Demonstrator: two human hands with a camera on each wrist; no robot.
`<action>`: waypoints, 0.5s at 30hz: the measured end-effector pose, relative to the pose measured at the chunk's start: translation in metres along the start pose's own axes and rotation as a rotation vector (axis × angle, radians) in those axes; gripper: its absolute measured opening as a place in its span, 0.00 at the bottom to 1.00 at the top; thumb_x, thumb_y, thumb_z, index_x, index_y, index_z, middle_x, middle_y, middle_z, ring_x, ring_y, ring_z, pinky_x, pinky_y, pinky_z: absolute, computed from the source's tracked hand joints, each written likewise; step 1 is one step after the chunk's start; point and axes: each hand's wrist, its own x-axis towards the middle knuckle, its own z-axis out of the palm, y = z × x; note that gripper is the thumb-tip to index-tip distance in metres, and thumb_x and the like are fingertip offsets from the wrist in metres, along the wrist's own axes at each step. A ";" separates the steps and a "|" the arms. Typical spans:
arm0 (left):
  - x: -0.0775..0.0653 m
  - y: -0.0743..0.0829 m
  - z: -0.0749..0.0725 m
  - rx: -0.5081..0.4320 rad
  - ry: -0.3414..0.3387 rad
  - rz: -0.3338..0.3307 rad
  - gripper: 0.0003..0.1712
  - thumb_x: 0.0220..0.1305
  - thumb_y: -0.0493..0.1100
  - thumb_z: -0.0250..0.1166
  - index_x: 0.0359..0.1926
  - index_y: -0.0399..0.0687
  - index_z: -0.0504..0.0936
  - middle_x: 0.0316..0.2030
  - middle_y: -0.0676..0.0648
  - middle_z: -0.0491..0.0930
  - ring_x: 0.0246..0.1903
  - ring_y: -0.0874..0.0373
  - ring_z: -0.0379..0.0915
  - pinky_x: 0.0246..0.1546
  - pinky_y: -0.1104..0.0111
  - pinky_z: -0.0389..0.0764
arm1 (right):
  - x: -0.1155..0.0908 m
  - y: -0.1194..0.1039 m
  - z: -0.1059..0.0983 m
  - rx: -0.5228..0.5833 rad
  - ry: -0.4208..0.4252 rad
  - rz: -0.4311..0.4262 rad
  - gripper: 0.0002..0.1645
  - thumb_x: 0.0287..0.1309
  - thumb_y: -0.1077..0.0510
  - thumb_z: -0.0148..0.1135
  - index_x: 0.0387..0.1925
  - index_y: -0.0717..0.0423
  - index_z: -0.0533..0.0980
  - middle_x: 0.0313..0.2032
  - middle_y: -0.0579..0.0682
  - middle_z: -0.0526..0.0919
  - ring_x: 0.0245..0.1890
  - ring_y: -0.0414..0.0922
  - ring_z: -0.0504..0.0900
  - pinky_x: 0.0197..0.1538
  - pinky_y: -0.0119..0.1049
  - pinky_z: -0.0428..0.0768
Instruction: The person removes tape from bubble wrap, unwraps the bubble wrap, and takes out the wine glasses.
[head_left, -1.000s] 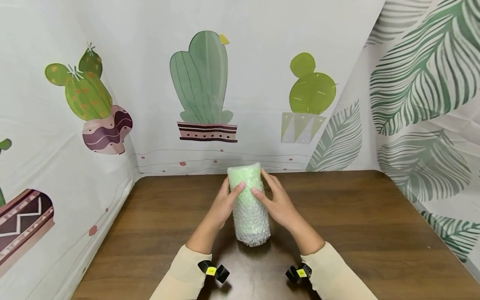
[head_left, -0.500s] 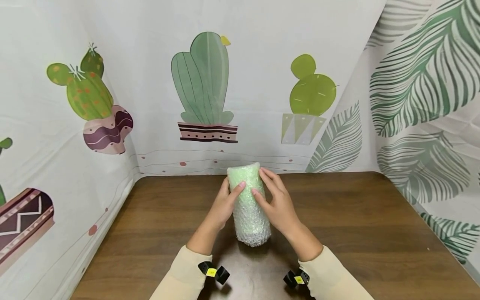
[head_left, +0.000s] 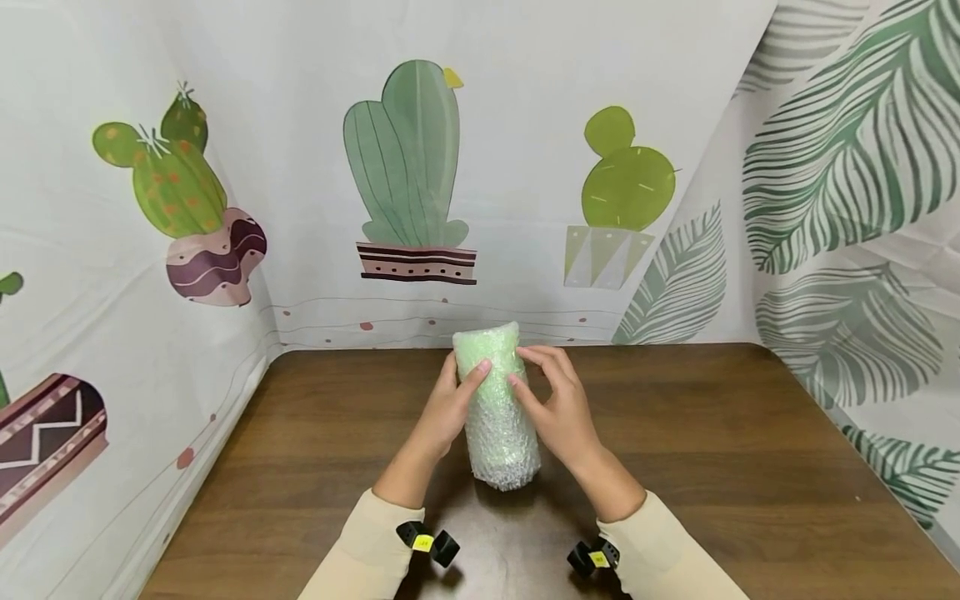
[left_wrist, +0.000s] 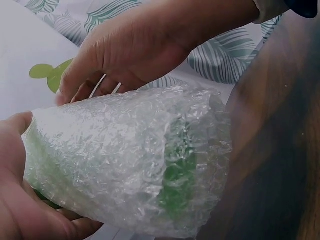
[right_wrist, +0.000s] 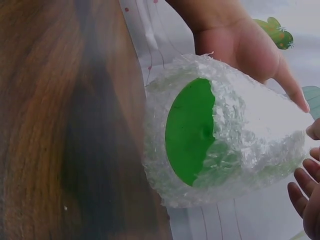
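Held tilted over the table (head_left: 337,433), the bundle (head_left: 501,437) looks light, soft-skinned and slippery (perhaps fragile inside), best held round its middle; the left hand (head_left: 446,407) curls round its side, the right hand (head_left: 562,408) bends half-open at its edge, grip unclear.

Head view: illumination bright and even across the white backdrop (head_left: 525,150); the bench (head_left: 712,467) reads darker, with a pale sheen at six o'clock and a soft shadow beneath the bubble wrap (head_left: 502,433). Printed outlines are sharp. Left wrist view: dimmer, greyish cast; glare whitens the bubble wrap at nine o'clock; a dark band shades the bench at four o'clock. Right wrist view: bubble wrap burns out to white near three o'clock, losing texture; bench dim, grain soft at nine o'clock.
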 end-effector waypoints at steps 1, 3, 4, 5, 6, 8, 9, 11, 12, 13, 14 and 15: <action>0.000 0.000 0.000 -0.001 0.001 0.002 0.44 0.71 0.65 0.57 0.79 0.59 0.50 0.72 0.42 0.63 0.67 0.43 0.67 0.65 0.45 0.72 | 0.000 0.000 0.000 0.002 0.006 -0.005 0.23 0.60 0.63 0.71 0.57 0.60 0.79 0.55 0.54 0.79 0.53 0.48 0.79 0.56 0.31 0.76; 0.000 0.000 0.000 -0.001 0.002 0.005 0.44 0.72 0.64 0.57 0.79 0.59 0.50 0.71 0.41 0.63 0.66 0.43 0.67 0.64 0.46 0.73 | 0.000 0.000 0.000 0.009 0.014 -0.009 0.23 0.59 0.63 0.71 0.56 0.60 0.79 0.54 0.53 0.80 0.52 0.48 0.79 0.55 0.30 0.76; 0.000 0.000 0.000 -0.003 0.002 0.006 0.43 0.72 0.64 0.57 0.79 0.58 0.50 0.71 0.41 0.64 0.65 0.43 0.68 0.64 0.46 0.73 | 0.000 0.000 0.001 0.012 0.018 -0.012 0.22 0.59 0.63 0.71 0.56 0.59 0.80 0.53 0.54 0.80 0.51 0.49 0.79 0.55 0.30 0.76; 0.000 -0.001 -0.001 -0.007 0.004 0.002 0.43 0.72 0.64 0.57 0.79 0.59 0.50 0.71 0.41 0.64 0.65 0.43 0.68 0.64 0.47 0.74 | 0.000 0.000 0.001 0.014 0.024 -0.018 0.22 0.59 0.64 0.71 0.55 0.59 0.80 0.52 0.54 0.80 0.50 0.50 0.79 0.55 0.29 0.76; 0.001 -0.001 -0.001 -0.008 0.003 0.002 0.43 0.72 0.64 0.56 0.79 0.58 0.50 0.71 0.41 0.64 0.65 0.43 0.68 0.64 0.47 0.74 | 0.000 0.000 0.001 0.017 0.028 -0.021 0.21 0.58 0.65 0.71 0.54 0.58 0.80 0.52 0.55 0.81 0.50 0.51 0.80 0.54 0.29 0.76; 0.001 0.000 0.000 -0.011 0.000 -0.001 0.43 0.72 0.64 0.56 0.79 0.58 0.50 0.71 0.41 0.64 0.65 0.43 0.68 0.64 0.47 0.73 | 0.000 0.000 0.001 0.025 0.037 -0.029 0.20 0.57 0.66 0.71 0.52 0.58 0.81 0.50 0.56 0.81 0.48 0.52 0.80 0.54 0.28 0.75; 0.001 0.000 0.000 -0.011 0.000 -0.003 0.43 0.72 0.64 0.56 0.79 0.58 0.49 0.71 0.41 0.63 0.66 0.43 0.67 0.64 0.47 0.73 | 0.001 0.000 0.001 0.029 0.041 -0.035 0.19 0.57 0.66 0.71 0.51 0.59 0.81 0.49 0.56 0.81 0.48 0.53 0.80 0.54 0.27 0.75; 0.001 0.000 0.000 -0.006 0.002 -0.003 0.43 0.72 0.64 0.56 0.79 0.58 0.49 0.72 0.41 0.63 0.67 0.43 0.66 0.65 0.46 0.72 | 0.001 0.000 0.001 0.030 0.047 -0.048 0.17 0.57 0.67 0.71 0.49 0.59 0.82 0.47 0.57 0.82 0.47 0.53 0.80 0.53 0.26 0.75; 0.001 0.000 0.000 -0.005 0.003 -0.002 0.43 0.72 0.64 0.56 0.79 0.58 0.49 0.72 0.41 0.63 0.67 0.43 0.66 0.66 0.45 0.72 | 0.001 0.000 0.000 0.033 0.046 -0.050 0.15 0.58 0.67 0.71 0.48 0.59 0.82 0.47 0.57 0.82 0.46 0.53 0.80 0.54 0.25 0.75; 0.001 0.000 0.000 -0.004 0.005 -0.002 0.43 0.72 0.64 0.56 0.79 0.58 0.50 0.72 0.41 0.63 0.67 0.43 0.66 0.66 0.45 0.71 | 0.001 0.000 0.000 0.037 0.046 -0.051 0.14 0.58 0.67 0.70 0.47 0.59 0.82 0.47 0.57 0.82 0.46 0.53 0.80 0.54 0.25 0.75; 0.001 0.000 0.000 -0.004 0.008 -0.004 0.43 0.72 0.64 0.56 0.79 0.58 0.50 0.72 0.41 0.63 0.67 0.43 0.66 0.66 0.45 0.71 | 0.001 0.001 0.000 0.038 0.046 -0.051 0.13 0.59 0.67 0.70 0.47 0.59 0.82 0.46 0.57 0.82 0.46 0.52 0.80 0.54 0.25 0.75; 0.000 0.001 0.000 -0.003 0.009 -0.004 0.43 0.72 0.64 0.56 0.79 0.58 0.50 0.72 0.42 0.63 0.67 0.43 0.66 0.66 0.45 0.71 | 0.001 0.001 0.000 0.042 0.044 -0.049 0.13 0.59 0.67 0.70 0.46 0.59 0.82 0.46 0.56 0.82 0.46 0.52 0.81 0.54 0.25 0.76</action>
